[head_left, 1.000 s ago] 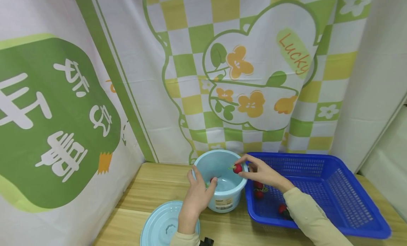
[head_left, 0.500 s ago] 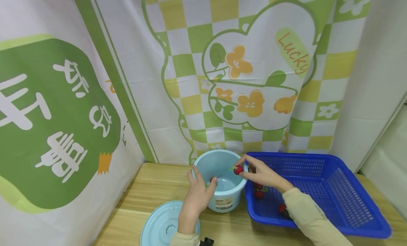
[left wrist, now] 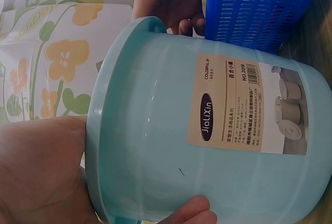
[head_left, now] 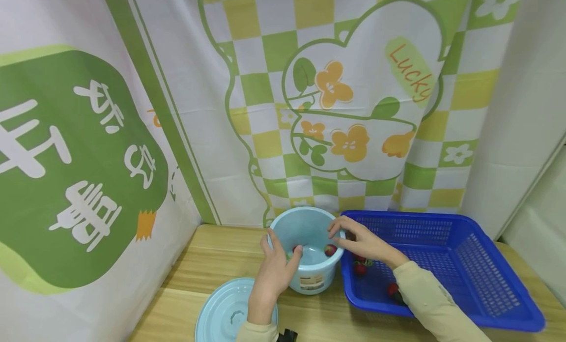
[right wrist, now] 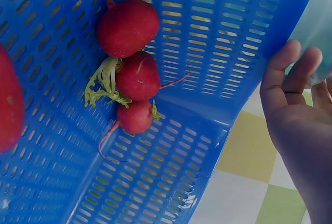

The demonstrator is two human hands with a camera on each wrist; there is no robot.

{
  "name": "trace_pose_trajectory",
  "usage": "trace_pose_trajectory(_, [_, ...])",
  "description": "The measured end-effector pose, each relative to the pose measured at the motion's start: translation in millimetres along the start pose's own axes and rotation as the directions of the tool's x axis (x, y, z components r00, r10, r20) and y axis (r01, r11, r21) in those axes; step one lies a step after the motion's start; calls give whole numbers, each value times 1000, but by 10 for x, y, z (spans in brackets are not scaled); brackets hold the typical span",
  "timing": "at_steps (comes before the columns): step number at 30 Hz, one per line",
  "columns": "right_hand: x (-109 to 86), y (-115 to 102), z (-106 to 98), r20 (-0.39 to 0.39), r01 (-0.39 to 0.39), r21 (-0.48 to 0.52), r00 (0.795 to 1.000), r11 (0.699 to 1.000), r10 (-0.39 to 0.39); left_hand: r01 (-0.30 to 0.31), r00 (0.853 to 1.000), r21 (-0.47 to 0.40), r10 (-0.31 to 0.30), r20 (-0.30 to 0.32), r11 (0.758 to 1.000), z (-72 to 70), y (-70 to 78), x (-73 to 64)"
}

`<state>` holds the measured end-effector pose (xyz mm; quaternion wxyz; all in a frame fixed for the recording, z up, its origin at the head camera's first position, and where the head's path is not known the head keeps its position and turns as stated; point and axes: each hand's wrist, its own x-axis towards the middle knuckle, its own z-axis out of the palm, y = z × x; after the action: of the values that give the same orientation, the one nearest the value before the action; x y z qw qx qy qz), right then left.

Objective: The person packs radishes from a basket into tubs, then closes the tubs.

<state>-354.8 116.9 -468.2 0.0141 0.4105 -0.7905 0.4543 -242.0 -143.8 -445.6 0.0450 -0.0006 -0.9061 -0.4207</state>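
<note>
A light blue plastic bucket (head_left: 311, 278) stands on the table, with one radish (head_left: 330, 249) at the right of its inside and another radish (head_left: 295, 248) partly behind my left thumb. My left hand (head_left: 275, 270) grips the bucket's left rim, thumb inside and fingers round the outer wall. Over the right rim hovers my right hand (head_left: 360, 239), its thumb and index finger apart above the bucket with nothing between them. In the right wrist view three radishes, one of them a radish (right wrist: 138, 75) with pale green leaves, lie together in the blue basket (right wrist: 207, 6).
The blue basket's far wall (head_left: 407, 231) stands close to the bucket's right side. A light blue lid (head_left: 227, 307) lies on the wooden table (head_left: 199, 263) at front left. A patterned cloth (head_left: 353, 185) hangs behind everything.
The radish pinched in my right hand has dropped into the bucket, and those fingers have spread apart. My left hand stays on the rim.
</note>
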Motion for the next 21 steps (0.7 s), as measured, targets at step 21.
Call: trace_pose_trajectory(21, [-14,-11,4,31,-11,-12,999,1000,12,4,1000,-10,-4,-4,1000,-7,25,-14])
